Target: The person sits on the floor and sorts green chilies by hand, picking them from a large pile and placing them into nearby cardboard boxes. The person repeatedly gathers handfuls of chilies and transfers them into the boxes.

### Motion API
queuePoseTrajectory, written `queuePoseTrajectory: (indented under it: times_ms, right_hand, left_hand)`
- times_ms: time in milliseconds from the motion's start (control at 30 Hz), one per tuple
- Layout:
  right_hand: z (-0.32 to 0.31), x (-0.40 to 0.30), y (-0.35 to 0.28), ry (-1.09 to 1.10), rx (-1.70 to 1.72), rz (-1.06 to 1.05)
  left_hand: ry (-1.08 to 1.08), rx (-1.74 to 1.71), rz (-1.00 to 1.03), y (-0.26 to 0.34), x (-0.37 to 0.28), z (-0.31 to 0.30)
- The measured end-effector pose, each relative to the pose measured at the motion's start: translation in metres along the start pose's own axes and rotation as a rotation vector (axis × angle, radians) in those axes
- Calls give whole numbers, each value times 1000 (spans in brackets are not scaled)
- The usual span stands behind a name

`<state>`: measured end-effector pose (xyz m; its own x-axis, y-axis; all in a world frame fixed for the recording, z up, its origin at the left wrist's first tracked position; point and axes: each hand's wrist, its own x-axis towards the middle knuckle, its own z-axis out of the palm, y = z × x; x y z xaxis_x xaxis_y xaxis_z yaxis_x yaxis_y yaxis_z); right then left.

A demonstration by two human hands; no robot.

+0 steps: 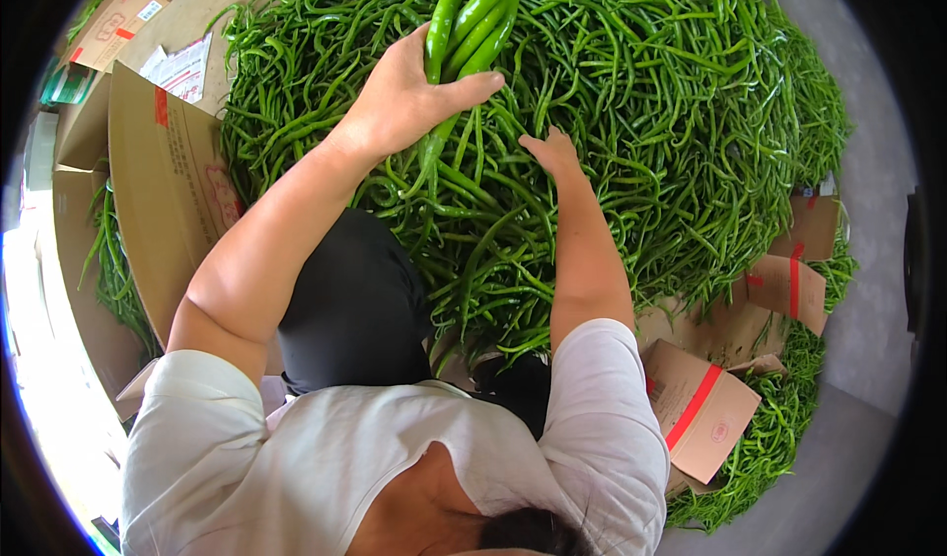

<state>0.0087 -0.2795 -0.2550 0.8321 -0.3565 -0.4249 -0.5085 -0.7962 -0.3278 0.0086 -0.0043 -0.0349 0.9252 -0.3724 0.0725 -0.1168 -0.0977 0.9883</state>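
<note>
My left hand (414, 93) is shut around a small bunch of long green chili peppers (473, 27). The peppers point up and away from me, and their thinner ends hang out below the palm. Lower and to the right, my right hand (553, 150) reaches down to the large heap of green chili peppers (666, 104). Its thumb stands out to the left, while the fingertips are hidden, so I cannot tell whether it grips a pepper. The heap spreads before me, right up to my knees.
On the left stands an open cardboard box (174, 149) with green peppers (122, 282) inside. More cardboard (710, 408) with red tape lies at the right, beside further peppers (769, 437). Printed paper (181, 67) lies on the floor at the upper left. A grey wall (865, 260) borders the right side.
</note>
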Motion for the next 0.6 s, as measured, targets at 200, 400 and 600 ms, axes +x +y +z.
queuePoseTrajectory:
  times_ms: [200,400,600]
  right_hand:
    - [-7,27,-13,-238,-114,185]
    - [1,39,-10,-167,-170,194]
    - [1,60,16,-271,-55,-88]
  left_hand:
    - [37,24,-80,-1,4,-4]
    - [59,22,-83,1,13,2]
    - [12,36,-95,1,20,12]
